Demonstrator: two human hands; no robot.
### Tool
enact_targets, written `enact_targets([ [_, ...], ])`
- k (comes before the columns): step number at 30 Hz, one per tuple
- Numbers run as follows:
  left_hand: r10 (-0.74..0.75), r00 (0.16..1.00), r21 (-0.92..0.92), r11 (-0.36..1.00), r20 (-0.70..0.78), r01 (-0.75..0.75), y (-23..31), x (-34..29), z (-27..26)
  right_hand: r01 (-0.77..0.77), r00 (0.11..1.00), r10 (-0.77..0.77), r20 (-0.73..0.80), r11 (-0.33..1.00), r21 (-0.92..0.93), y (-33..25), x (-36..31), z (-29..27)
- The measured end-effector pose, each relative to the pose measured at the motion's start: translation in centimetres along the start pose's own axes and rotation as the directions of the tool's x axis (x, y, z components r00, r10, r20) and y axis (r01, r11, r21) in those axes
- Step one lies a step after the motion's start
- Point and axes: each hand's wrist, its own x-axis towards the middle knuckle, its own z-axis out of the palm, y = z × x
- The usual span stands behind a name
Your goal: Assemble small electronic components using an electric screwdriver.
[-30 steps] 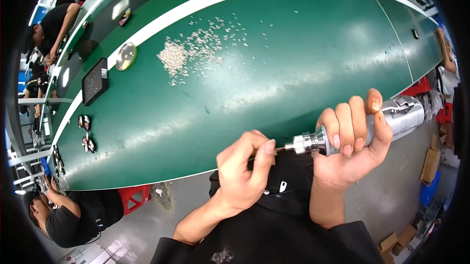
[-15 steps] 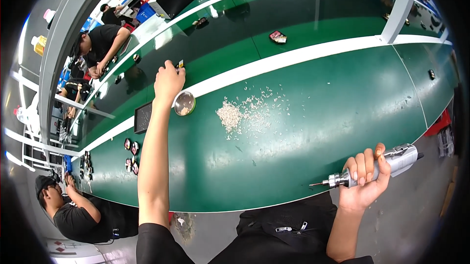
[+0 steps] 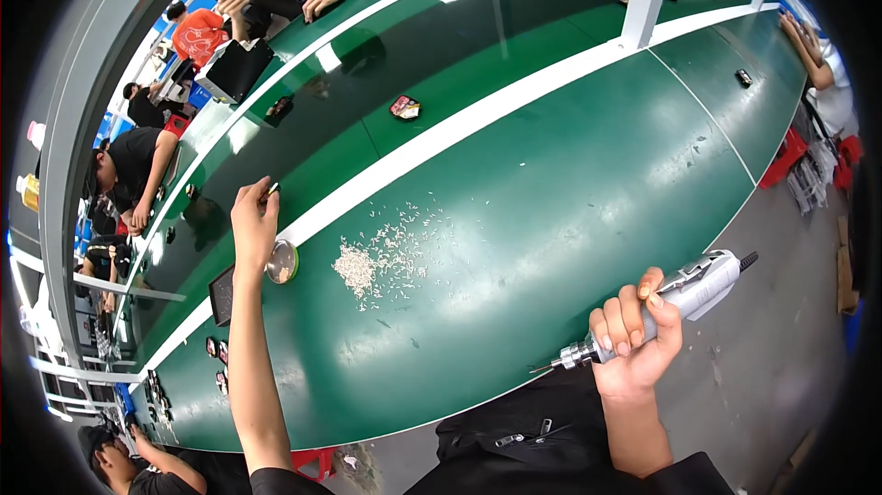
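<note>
Green tabletop (image 3: 551, 219), white pieces (image 3: 355, 270) heaped, scattered

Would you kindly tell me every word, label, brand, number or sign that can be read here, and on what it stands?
No legible words, labels, brands, numbers or signs.
Silver tool in the right hand: no readable text.
Red-and-black item: markings too small to read.
Orange shirt: pale design, too blurred to read.

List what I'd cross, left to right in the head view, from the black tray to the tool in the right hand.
Black tray → round green-rimmed dish → heap of tiny white pieces, thinning out rightward → silver handheld power tool, thin bit pointing left, held in the right hand.
</note>
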Motion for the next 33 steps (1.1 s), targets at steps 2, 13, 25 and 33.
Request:
enact_targets([
  [2,0.263,0.965,-0.117,0.958,-0.005,-0.261,6.5,-2.8,-0.9,-0.029,1.0,0.029,0.003,1.0,0.002,-0.1,-0.3,-0.2],
  [13,0.762,0.621,-0.502,0.615,0.182,-0.608,21.5,-19.5,1.8,-0.157,0.987,0.156,0.046,0.987,0.025,-0.1,-1.3,-0.4],
  [25,0.52,0.838,-0.459,0.792,0.166,-0.402,23.7,-19.9,1.2,-0.34,0.937,0.337,0.089,0.94,0.02,2.1,-4.3,-1.3],
  [33,0.578,0.781,-0.299,0.808,0.236,-0.507,24.1,-19.9,1.7,-0.378,0.926,0.378,0.0,0.925,-0.032,4.3,-5.7,-1.5],
])
